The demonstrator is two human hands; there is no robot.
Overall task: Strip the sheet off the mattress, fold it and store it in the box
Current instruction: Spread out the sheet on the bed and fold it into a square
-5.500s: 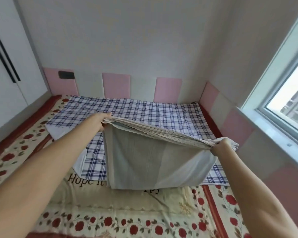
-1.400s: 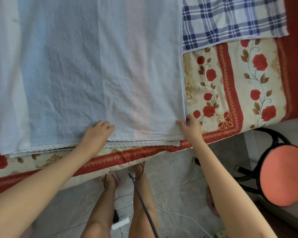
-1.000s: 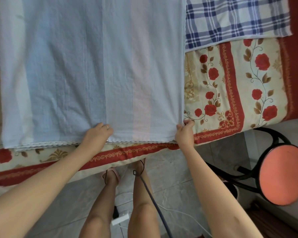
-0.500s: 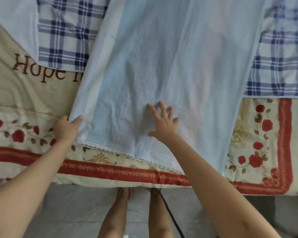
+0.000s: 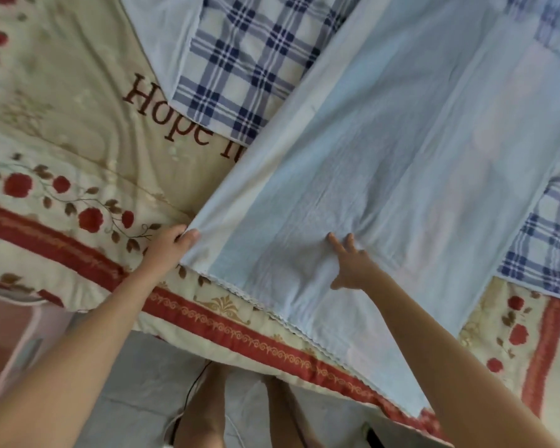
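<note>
A folded pale blue sheet (image 5: 385, 150) with a lace-trimmed near edge lies slantwise on the bed, over a blue plaid cloth (image 5: 243, 63). My left hand (image 5: 170, 245) pinches the sheet's near left corner at its folded edge. My right hand (image 5: 349, 263) lies flat on the middle of the sheet near its front edge, fingers straight, pressing the fabric down. A pink box (image 5: 10, 337) shows partly at the lower left, beside the bed.
Under the sheet lies a cream bed cover (image 5: 78, 156) with red roses, a red border and the word "Hope". My legs (image 5: 207, 409) stand on a grey tiled floor, with a thin cable (image 5: 194, 386) beside them.
The view has swung left and the sheet now lies more slanted. My left hand stays pinching the sheet's left corner; my right hand has slid a little to the right along the sheet.
</note>
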